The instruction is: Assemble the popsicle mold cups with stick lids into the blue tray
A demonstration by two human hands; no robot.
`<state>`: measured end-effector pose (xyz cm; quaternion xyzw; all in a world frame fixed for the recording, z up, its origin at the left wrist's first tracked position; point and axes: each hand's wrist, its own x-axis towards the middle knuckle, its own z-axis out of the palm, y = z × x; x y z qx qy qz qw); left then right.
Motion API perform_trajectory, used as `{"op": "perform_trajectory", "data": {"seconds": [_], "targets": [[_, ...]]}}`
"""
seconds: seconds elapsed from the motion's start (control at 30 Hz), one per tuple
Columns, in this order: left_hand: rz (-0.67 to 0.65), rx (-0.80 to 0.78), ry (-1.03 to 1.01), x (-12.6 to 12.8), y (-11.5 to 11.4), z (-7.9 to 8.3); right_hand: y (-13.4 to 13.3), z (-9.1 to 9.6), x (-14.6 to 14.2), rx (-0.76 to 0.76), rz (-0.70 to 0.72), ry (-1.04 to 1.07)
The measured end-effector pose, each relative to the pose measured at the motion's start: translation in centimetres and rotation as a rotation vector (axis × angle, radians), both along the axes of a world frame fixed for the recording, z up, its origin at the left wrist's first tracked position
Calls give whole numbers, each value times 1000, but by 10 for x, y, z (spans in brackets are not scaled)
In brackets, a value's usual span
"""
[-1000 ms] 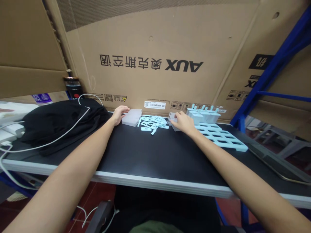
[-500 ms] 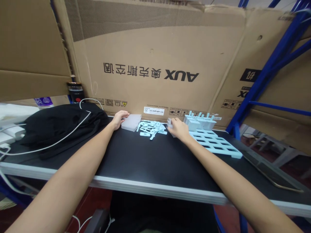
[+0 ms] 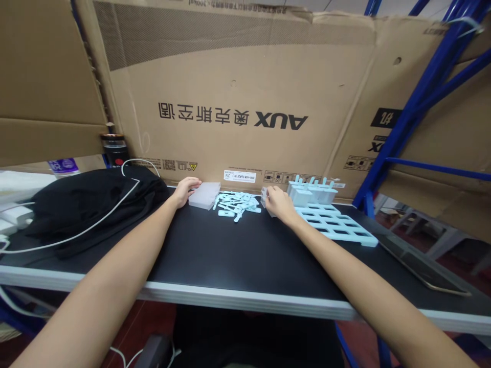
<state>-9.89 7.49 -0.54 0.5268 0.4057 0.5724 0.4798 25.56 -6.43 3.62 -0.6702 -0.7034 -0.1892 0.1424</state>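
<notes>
My left hand [image 3: 185,191] rests at the left side of a group of frosted popsicle molds [image 3: 204,195] lying on the table, its fingers stretched along their back left corner. Beside these lies a loose pile of light blue popsicle sticks [image 3: 238,203]. On the pile's right, my right hand [image 3: 279,201] is closed round a clear popsicle mold [image 3: 264,195], largely hidden by the fingers. Past that hand stand several molds fitted with blue sticks [image 3: 312,191], at the back of a light blue slotted rack [image 3: 337,223].
A black cloth heap [image 3: 95,204] with a white cable [image 3: 80,232] covers the left of the black table [image 3: 238,255]. Behind stands a large cardboard box [image 3: 230,76]. A dark flat panel [image 3: 425,266] lies at the right, near blue shelf posts [image 3: 406,117].
The view has shifted slightly. Both hands stay at the same molds, and the stick pile and rack look unchanged.
</notes>
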Motion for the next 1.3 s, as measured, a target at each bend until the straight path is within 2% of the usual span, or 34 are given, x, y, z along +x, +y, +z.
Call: {"op": "perform_trajectory", "data": {"seconds": [0.17,0.33,0.47,0.77,0.93,1.07,1.3], "targets": [[-6,6,-12,0,1,-1,3,2,6,45,32,-6],[10,21,10,1,0,-1,2,1,6,-12,39,-24],[2,15,-2,2,-2,0,3,-3,3,0,23,-7],[0,31,-3,0,-1,-2,20,-2,13,19,22,201],[7,31,-3,1,-2,-1,20,-1,13,102,84,191],[5,29,-7,1,-3,-1,19,-3,12,83,116,174],[15,29,3,2,-3,1,18,-7,13,55,45,176]]}}
